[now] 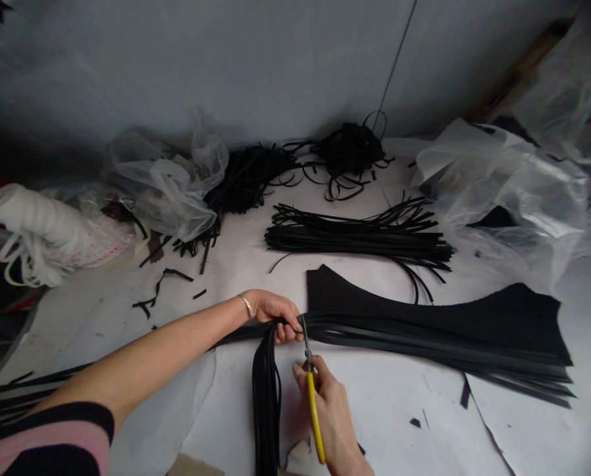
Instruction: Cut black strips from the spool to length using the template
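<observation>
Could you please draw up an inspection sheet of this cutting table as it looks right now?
Surface: table covered in white paper, torn near the front edge.
Job's things: black strip bundle lying across the table, some strips turning toward the near edge; yellow-handled scissors with blades at the bundle; cut strips stacked behind.
Clutter: black scraps; tangle of black strips at the back; plastic bags left and right; white cord roll at left.
Hands: left hand pinches the bundle; right hand grips the scissors.
Cables: one thin dark line running up the wall.
Surroundings: grey wall; no other person seen.
</observation>
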The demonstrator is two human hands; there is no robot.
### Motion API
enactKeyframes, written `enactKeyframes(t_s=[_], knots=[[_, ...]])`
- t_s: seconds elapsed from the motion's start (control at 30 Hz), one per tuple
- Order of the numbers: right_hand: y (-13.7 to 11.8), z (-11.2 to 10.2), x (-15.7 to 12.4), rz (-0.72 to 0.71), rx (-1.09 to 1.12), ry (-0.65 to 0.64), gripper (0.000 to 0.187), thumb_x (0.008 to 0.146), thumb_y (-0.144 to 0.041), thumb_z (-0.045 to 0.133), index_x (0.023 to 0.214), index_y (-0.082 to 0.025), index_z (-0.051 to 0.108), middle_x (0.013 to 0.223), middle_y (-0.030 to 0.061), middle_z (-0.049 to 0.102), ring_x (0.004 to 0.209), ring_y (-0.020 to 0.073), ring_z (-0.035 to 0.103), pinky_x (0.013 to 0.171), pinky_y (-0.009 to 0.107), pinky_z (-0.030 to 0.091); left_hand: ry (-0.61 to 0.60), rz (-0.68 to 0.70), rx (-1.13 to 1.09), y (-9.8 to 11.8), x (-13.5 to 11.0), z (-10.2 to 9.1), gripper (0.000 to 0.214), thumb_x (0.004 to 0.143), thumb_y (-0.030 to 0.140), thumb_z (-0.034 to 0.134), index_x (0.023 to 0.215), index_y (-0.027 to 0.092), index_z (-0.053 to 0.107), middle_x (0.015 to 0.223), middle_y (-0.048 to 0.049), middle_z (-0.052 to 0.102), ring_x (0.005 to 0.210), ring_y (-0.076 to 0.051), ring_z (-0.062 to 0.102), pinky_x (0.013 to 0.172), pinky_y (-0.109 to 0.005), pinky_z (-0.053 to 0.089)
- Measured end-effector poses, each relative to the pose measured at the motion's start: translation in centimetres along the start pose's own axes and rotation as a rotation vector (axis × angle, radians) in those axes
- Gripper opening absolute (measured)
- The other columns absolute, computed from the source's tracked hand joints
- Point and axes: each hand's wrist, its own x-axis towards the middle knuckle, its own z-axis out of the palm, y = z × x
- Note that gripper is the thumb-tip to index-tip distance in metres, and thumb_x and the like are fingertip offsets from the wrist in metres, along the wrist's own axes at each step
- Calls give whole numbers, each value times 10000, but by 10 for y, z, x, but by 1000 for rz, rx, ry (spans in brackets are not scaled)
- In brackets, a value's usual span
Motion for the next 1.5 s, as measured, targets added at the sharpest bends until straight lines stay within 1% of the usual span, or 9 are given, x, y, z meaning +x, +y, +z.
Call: enactKeyframes(t_s=[0.13, 0.27, 0.47, 0.67, 0.8, 0.97, 1.13, 1.33, 1.5], knots=[[-12, -5, -3, 42, -45, -29, 353, 872, -566, 495, 893, -213, 501, 648, -45, 488, 623, 143, 415, 590, 245, 318, -1, -2, -34, -1, 0, 1, 163, 767, 262, 674, 801, 103, 666, 598, 58, 251, 470, -68, 201, 482, -204, 299], [-17, -7, -1, 40, -68, -46, 378, 885, -597, 454, 908, -221, 484, 649, -49, 474, 618, 143, 412, 581, 246, 313, 6, 7, -34, -1, -1, 3, 163, 757, 263, 683, 803, 107, 668, 592, 58, 251, 466, -66, 199, 477, -205, 302], [-6, 0, 8, 22, -24, -11, 410, 880, -618, 443, 851, -210, 468, 615, -51, 428, 593, 131, 353, 542, 248, 255, -6, 4, -33, 2, -1, 4, 170, 734, 272, 708, 778, 117, 656, 582, 59, 263, 461, -65, 197, 460, -208, 282], [-2, 4, 8, 27, 9, 20, 378, 885, -575, 446, 886, -202, 508, 602, -47, 446, 569, 130, 366, 527, 247, 265, -30, 12, -33, 1, 0, 2, 165, 754, 273, 692, 792, 117, 656, 589, 61, 253, 472, -68, 186, 471, -211, 279], [-6, 3, 6, 32, -25, 22, 379, 883, -585, 440, 906, -213, 507, 608, -41, 477, 577, 140, 403, 535, 245, 287, -57, 12, -6, 1, 2, -1, 154, 773, 277, 672, 803, 126, 659, 596, 60, 245, 471, -74, 181, 473, -217, 281], [-14, 1, 6, 64, -41, -10, 384, 887, -614, 401, 908, -233, 443, 675, -13, 551, 612, 168, 485, 555, 255, 338, -52, -31, 21, 1, 7, -3, 161, 774, 279, 663, 791, 120, 658, 580, 54, 248, 471, -77, 193, 468, -210, 264], [-12, 3, 9, 35, 16, 5, 409, 871, -633, 421, 853, -226, 452, 674, -21, 516, 622, 155, 442, 573, 249, 349, -40, -48, 16, 1, 5, 0, 162, 765, 272, 672, 804, 115, 669, 574, 55, 231, 477, -81, 195, 473, -218, 270], [-3, 8, 9, 19, 64, 48, 418, 871, -627, 433, 809, -214, 459, 622, -45, 419, 600, 131, 346, 541, 237, 290, -49, -36, -2, 3, 5, 2, 157, 760, 276, 673, 791, 122, 668, 572, 56, 215, 479, -83, 175, 458, -222, 247], [-4, 10, 12, 15, 61, 78, 369, 862, -567, 459, 821, -202, 496, 632, -36, 445, 609, 134, 368, 560, 244, 297, -2, -54, -20, 3, 3, 5, 171, 706, 266, 723, 740, 113, 656, 564, 57, 234, 482, -63, 172, 464, -198, 256]])
